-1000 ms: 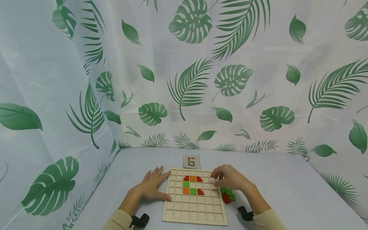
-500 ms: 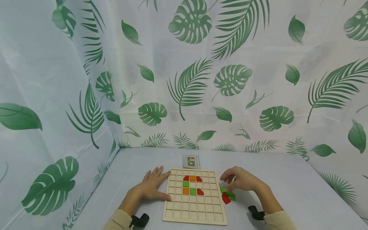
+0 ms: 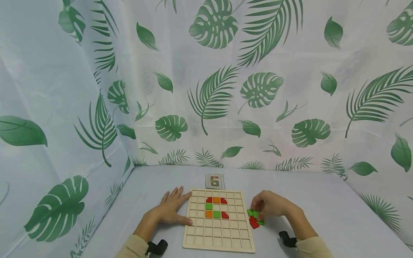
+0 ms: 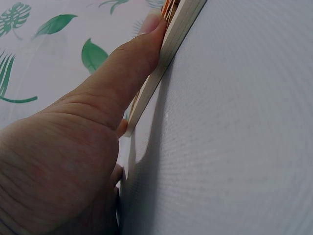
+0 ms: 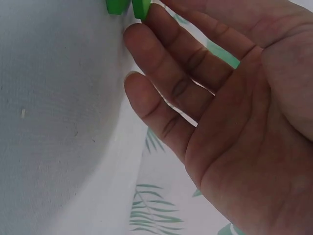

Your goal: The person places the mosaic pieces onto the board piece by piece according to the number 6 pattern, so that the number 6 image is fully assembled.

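A wooden grid board [image 3: 219,233] lies flat on the table with red, orange and green tiles set in several of its cells. My left hand [image 3: 169,209] rests spread at the board's left edge; its thumb [image 4: 132,63] lies over the rim in the left wrist view. Beside the board's right edge my right hand [image 3: 272,204] bends its fingers down to a small pile and pinches a green tile [image 3: 256,214]. Red tiles [image 3: 254,223] lie next to it. In the right wrist view a tilted green tile [image 5: 141,7] shows by the fingertips, with the thumb tip out of sight.
Behind the board lies a small pattern card [image 3: 214,181] with a coloured figure on a grid. A white cloth with green leaf prints [image 3: 209,96] hangs behind and to the left of the table [image 3: 316,204]. Black wrist cameras sit on both wrists.
My right hand has moved right from above the board's edge, then lowered to the pile, its fingers closing on a green tile. The left hand and the board have stayed put.
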Demonstrator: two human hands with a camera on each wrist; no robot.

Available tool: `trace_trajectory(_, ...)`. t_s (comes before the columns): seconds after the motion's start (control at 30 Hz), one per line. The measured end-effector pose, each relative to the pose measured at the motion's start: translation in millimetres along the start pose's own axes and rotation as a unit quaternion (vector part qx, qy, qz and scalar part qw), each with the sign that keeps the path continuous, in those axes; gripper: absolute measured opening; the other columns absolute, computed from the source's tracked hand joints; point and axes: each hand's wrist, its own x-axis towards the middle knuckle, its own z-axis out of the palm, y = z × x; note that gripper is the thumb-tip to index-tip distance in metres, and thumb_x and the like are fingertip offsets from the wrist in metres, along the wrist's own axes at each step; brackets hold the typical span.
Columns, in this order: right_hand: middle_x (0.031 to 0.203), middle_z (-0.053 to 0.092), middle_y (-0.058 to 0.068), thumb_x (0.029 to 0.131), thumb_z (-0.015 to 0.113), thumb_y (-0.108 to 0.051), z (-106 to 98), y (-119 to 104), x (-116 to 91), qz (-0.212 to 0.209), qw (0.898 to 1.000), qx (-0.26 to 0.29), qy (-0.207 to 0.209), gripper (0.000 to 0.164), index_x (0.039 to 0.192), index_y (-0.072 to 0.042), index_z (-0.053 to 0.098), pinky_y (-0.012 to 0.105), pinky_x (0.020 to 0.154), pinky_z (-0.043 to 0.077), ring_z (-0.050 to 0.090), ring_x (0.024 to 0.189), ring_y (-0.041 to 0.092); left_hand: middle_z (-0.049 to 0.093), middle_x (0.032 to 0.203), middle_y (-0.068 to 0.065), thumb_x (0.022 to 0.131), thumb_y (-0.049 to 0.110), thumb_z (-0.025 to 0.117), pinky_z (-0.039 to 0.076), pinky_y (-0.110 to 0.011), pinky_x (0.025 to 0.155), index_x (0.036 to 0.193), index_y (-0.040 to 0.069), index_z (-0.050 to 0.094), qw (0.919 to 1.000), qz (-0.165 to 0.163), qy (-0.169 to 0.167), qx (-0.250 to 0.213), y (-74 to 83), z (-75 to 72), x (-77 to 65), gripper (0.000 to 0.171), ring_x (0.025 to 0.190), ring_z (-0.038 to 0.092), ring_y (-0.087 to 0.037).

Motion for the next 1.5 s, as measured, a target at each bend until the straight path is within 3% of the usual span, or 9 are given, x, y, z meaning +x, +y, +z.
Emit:
trace_trajectory(0.43,0.083,0.072,-0.002,0.075,0.089,0.0,1.1,-7.7,-0.5,0.005,1.0,-0.027,0.009,0.021,0.088,-0.013,0.077,0.027,0.063,0.054,0.064,0.076,0.017,0.011,0.175,-0.017,0.073,0.079,0.076,0.001,-0.066,0.129,0.165,0.027,0.031,1.0,-0.005,-0.002,0.002,-1.1,0.4,1.4,0.115,0.163,0.005,-0.04)
trace_trajectory(0.63,0.089,0.073,-0.002,0.082,0.083,0.0,-0.6,-8.8,0.4,0.001,1.0,-0.02,0.014,0.019,0.096,-0.011,0.078,0.027,0.071,0.056,0.065,0.083,0.017,0.011,0.175,-0.017,0.073,0.08,0.075,0.002,-0.065,0.129,0.165,0.027,0.031,1.0,-0.007,-0.002,0.005,-2.2,2.3,1.4,0.115,0.163,0.005,-0.04)
trace_trajectory(1.07,0.107,0.075,0.001,0.089,0.081,-0.005,7.4,-34.8,21.5,-0.067,0.997,-0.015,0.038,0.023,0.112,-0.004,0.077,0.023,0.077,0.059,0.068,0.092,0.016,0.01,0.175,-0.017,0.073,0.08,0.076,0.001,-0.065,0.129,0.165,0.028,0.031,1.0,-0.007,-0.005,0.001,-3.2,2.3,1.2,0.115,0.163,0.004,-0.039)
trace_trajectory(1.5,0.103,0.078,-0.006,0.086,0.084,-0.01,31.1,-69.3,52.2,-0.117,0.992,-0.039,0.018,0.021,0.108,-0.01,0.082,0.021,0.077,0.059,0.067,0.085,0.002,0.01,0.175,-0.017,0.073,0.08,0.075,0.002,-0.066,0.129,0.165,0.027,0.03,1.0,-0.007,-0.005,0.002,-0.8,0.4,1.7,0.116,0.163,0.005,-0.04)
